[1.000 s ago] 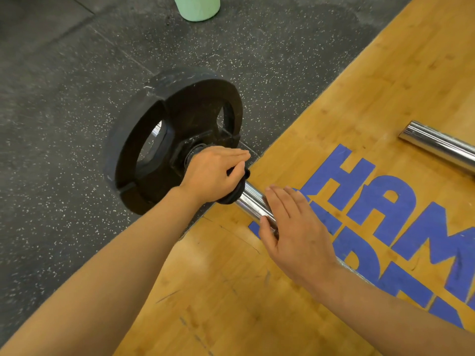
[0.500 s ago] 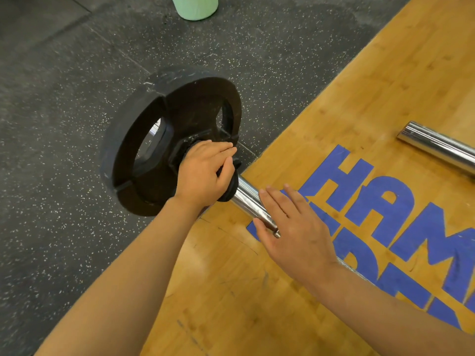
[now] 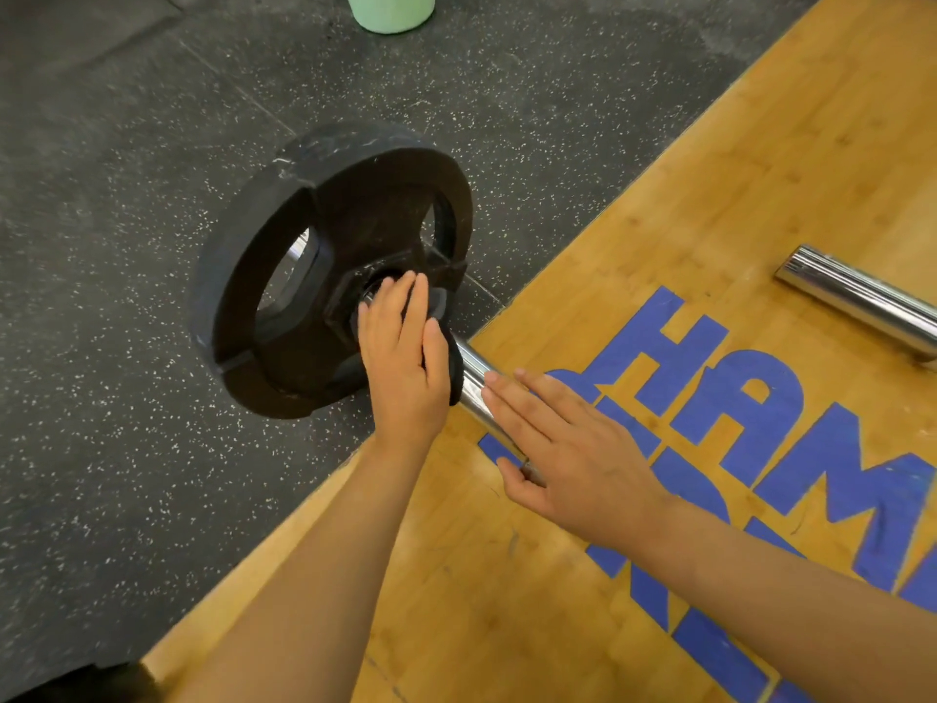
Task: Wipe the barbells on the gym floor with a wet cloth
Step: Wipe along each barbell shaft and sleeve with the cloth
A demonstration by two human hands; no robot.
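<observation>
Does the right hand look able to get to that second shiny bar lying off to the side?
Probably yes. The right hand rests flat on the near barbell, holding nothing, and only bare wooden platform lies between it and the second bar.

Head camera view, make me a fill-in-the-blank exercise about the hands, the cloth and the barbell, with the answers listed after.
1. The left hand presses a ____ cloth against the bar beside the weight plate.
2. The right hand lies flat on the chrome ____.
3. A second chrome bar lies on the ____ platform.
4. The letters painted on the platform are ____.

Missing words: black; bar; wooden; blue
</observation>
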